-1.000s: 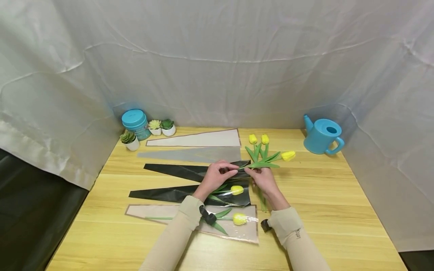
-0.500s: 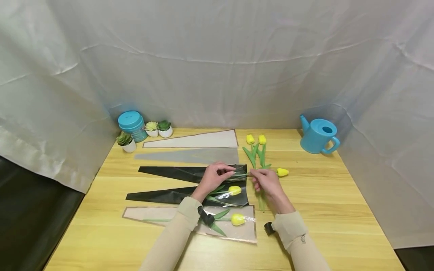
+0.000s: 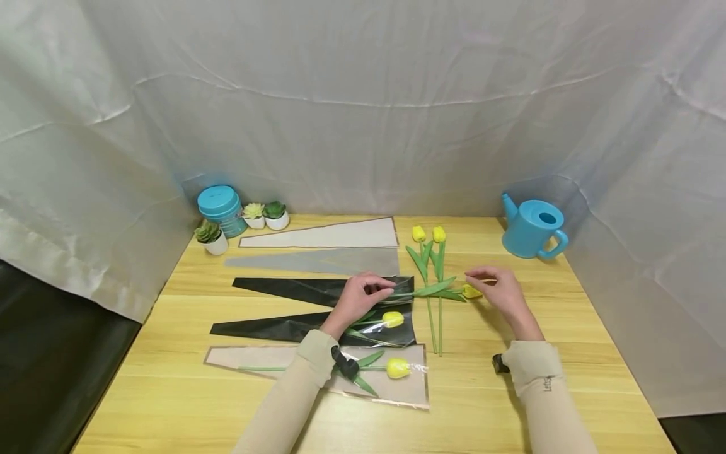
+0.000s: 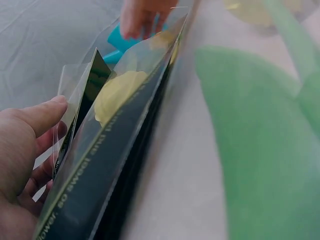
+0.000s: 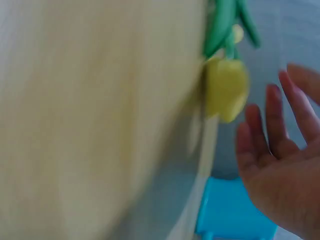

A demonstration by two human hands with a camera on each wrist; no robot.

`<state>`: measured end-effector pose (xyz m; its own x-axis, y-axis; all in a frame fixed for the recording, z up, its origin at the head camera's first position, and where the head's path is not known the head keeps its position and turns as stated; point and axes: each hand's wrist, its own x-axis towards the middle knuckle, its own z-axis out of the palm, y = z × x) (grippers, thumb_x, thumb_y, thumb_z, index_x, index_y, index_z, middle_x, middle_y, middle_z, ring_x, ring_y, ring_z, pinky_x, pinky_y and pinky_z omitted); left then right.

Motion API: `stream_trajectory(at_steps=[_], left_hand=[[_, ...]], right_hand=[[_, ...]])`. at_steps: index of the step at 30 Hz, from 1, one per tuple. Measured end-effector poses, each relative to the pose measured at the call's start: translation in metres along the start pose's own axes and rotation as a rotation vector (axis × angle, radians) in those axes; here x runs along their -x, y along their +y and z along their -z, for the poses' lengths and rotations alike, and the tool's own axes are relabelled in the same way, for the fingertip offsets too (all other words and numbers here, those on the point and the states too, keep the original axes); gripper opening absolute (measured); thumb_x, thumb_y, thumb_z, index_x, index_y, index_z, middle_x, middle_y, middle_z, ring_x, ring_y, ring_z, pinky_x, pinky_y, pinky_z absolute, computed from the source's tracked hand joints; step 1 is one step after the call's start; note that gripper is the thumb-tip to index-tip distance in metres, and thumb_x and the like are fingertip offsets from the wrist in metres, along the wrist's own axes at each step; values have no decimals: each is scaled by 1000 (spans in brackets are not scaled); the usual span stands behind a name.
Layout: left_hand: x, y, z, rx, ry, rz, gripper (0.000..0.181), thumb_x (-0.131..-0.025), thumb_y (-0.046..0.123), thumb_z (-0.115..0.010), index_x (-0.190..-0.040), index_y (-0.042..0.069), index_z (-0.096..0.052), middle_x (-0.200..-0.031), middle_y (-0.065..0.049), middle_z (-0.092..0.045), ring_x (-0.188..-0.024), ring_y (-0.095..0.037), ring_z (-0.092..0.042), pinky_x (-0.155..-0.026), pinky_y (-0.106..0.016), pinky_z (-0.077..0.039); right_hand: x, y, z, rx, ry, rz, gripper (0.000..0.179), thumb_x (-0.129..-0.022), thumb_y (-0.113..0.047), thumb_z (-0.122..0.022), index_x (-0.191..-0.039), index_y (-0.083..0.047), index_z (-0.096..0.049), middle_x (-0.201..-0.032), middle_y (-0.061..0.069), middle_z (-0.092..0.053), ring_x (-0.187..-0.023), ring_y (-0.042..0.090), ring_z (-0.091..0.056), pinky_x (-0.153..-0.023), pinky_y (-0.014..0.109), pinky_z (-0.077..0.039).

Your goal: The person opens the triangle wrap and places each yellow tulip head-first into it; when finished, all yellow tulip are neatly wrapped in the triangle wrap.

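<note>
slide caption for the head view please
Left hand holds a black flower sleeve; right hand hovers beside a yellow tulip bloom.

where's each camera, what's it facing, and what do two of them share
Head: worn on the head, facing forward and down over the wooden table; left hand, right hand and both forearms show.
Left wrist: worn on that wrist, facing the black wrappers; the left hand shows at the left edge, part of the right hand at the top.
Right wrist: worn on that wrist, facing a yellow tulip; only the right hand shows.
Shared: head and right wrist both show that tulip and the blue watering can.
</note>
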<state>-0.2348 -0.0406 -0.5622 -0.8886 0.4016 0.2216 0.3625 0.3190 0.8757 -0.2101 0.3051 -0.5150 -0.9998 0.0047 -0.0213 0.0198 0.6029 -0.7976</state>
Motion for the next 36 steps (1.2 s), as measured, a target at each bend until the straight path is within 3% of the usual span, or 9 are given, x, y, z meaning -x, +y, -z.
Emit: stream_trajectory(at_steps=[5,12,20,28,31,34,36], left_hand=[[0,0,-1,12,-4,-18,20,-99,31,-73,-114,21,-82,-94,4,-69,-71,-15,-56,-63,-27,-49],[0,0,-1,16,2,-18,19,-98,31,-73,-113,22,-82,-93,5,-69,-70,-16,-55,-63,-27,-49],[1,0,-1,9,-2,-13,19,-99,32,-73,-114,24,-82,-95,6,-69,-70,-16,-55,-63,-27,-49],[0,2,0,-9,5,-15,19,-99,32,-73,-113,23,-82,-95,5,-70,-70,-15,-56,-62,-26,-49],[0,2,0,-16,11,-17,19,-98,31,-74,-113,22,-82,-95,4,-70,-71,-13,-55,-63,-25,-49],[0,2,0,-16,16,-16,19,-98,30,-74,-113,22,-82,-97,4,-71,-72,-13,-56,-63,-25,-48],[0,2,0,-16,22,-15,18,-97,30,-75,-112,23,-82,-97,4,-71,-72,-12,-56,-63,-25,-49]], right_hand=[[-3,8,-1,55,-143,-1,31,-103,-28,-67,-124,-6,-73,-134,21,-65,-125,42,-59,-103,57,-49],[-10,10,-3,115,-192,-12,21,-102,-21,-68,-116,-8,-76,-137,23,-62,-131,46,-55,-107,61,-45],[-16,13,-6,210,-213,54,11,-100,-19,-70,-103,-11,-77,-124,19,-69,-123,44,-59,-107,60,-45],[-14,7,-7,253,-245,52,16,-106,-16,-61,-107,-5,-72,-133,26,-63,-131,49,-52,-109,63,-41],[-12,4,-5,227,-261,34,18,-107,-16,-58,-112,-3,-69,-135,27,-59,-107,42,-64,-92,55,-53],[-11,1,-2,201,-266,24,19,-108,-16,-56,-115,-3,-66,-134,27,-58,-84,29,-63,-77,43,-54],[-10,-2,0,210,-260,43,19,-108,-17,-56,-115,-3,-66,-132,25,-60,-86,27,-61,-79,42,-52]])
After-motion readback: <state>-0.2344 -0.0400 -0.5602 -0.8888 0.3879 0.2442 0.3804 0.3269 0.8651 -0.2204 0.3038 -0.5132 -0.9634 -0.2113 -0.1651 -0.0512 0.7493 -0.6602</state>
